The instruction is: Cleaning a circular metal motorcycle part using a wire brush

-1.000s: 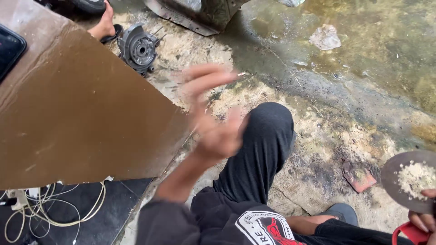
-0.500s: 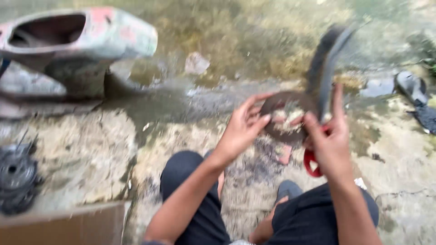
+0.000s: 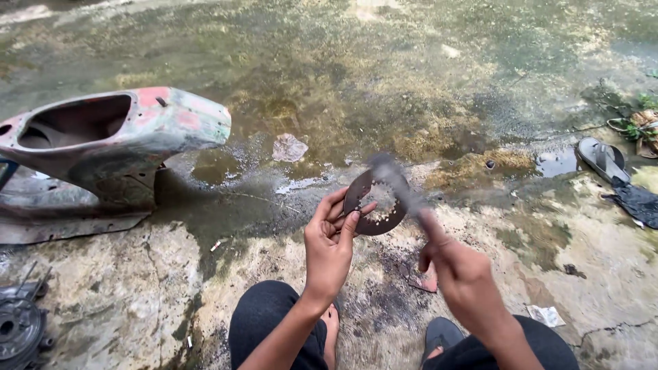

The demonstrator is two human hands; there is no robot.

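My left hand (image 3: 330, 243) holds a rusty brown metal ring plate (image 3: 375, 203) with teeth round its inner edge, upright in front of my knees, thumb and fingers pinching its left rim. My right hand (image 3: 466, 281) is shut on a thin grey tool (image 3: 396, 183), blurred by motion, whose tip lies across the plate's upper right rim. What kind of tool it is cannot be made out. My knees in dark trousers and my bare foot show at the bottom of the view.
A worn red and grey scooter body shell (image 3: 103, 137) lies at the left. A dark round engine part (image 3: 17, 332) sits at the bottom left. On wet, stained concrete lie a sandal (image 3: 602, 159), crumpled paper (image 3: 289, 147) and a red brick fragment (image 3: 425, 281).
The view swung right, away from a brown board. My left hand came over and took the plate, my right hand brought the tool against it, and the pale powder on the plate is gone.
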